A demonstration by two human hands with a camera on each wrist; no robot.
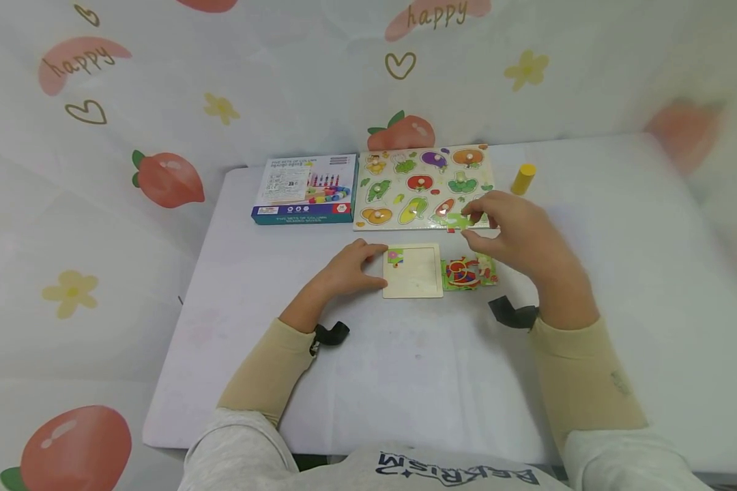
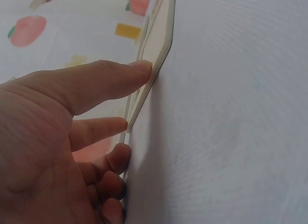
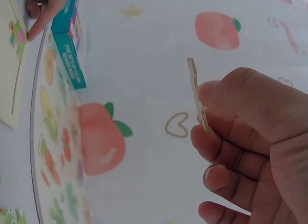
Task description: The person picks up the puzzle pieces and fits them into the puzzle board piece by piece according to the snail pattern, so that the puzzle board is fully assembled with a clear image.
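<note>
My left hand (image 1: pixel 348 268) touches the left edge of a square wooden puzzle board (image 1: pixel 420 279). Its thumb and forefinger are extended against the rim, as the left wrist view (image 2: pixel 103 84) of the thumb and fingers shows. One pink-and-green piece (image 1: pixel 396 256) lies in the board's upper left corner. Above the board's right side, my right hand (image 1: pixel 516 235) pinches a thin green jigsaw piece (image 1: pixel 458 221) between thumb and fingers. Edge-on in the right wrist view, that piece (image 3: pixel 196 94) hides its printed face. Other colourful jigsaw pieces (image 1: pixel 462 274) lie against the board's right side.
Behind the board is a vegetable peg puzzle (image 1: pixel 385 201), with a blue-and-white box (image 1: pixel 304 191) to its left. A yellow cylinder (image 1: pixel 523 179) stands to its right. All are on a white-covered table (image 1: pixel 368 368) against a fruit-patterned backdrop.
</note>
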